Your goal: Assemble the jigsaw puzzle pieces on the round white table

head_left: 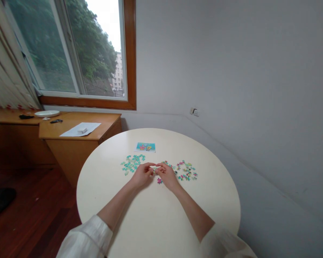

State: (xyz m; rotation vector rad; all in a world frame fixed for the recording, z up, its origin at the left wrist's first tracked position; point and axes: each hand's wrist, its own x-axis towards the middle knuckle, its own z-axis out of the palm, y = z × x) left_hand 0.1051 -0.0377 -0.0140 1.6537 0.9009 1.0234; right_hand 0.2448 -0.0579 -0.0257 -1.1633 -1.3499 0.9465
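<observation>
My left hand (142,175) and my right hand (167,175) meet over the middle of the round white table, index fingertips almost touching. Between their closed fingers is a small jigsaw puzzle piece (154,171), mostly covered; whether it is one piece or joined ones I cannot tell. A pink puzzle piece (159,181) lies just below my right hand. Teal puzzle pieces (132,163) are spread to the left of my left hand. Mixed-colour puzzle pieces (187,171) lie to the right, some partly hidden behind my right hand.
A teal picture card (145,147) lies behind the pieces on the round table (150,222). At the left, a wooden desk (107,125) holds a paper sheet (70,132), a small pale block (82,130) and a white plate (47,113). A wall rises behind and at the right.
</observation>
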